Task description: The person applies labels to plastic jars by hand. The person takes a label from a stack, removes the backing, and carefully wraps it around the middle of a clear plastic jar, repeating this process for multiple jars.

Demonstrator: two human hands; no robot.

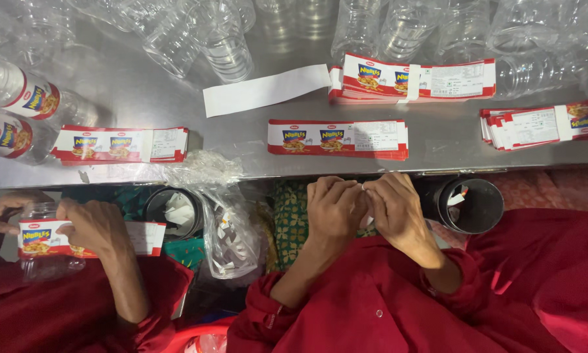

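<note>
White strip (364, 187) — between both hands (366, 209)

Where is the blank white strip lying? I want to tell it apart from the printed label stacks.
In the head view the blank white strip lies on the steel table, left of the banded label stack and just below the clear bottles.

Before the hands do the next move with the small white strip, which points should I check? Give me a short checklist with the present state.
1. Left hand and right hand meet at the white strip: ok.
2. Grip on strip firm: cannot tell, fingers hide it.
3. Label stack lies just across the table edge: ok.
4. Black tube beside right hand, opening unblocked: ok.
5. Co-worker's hand with labelled jar apart from these hands: ok.
</note>
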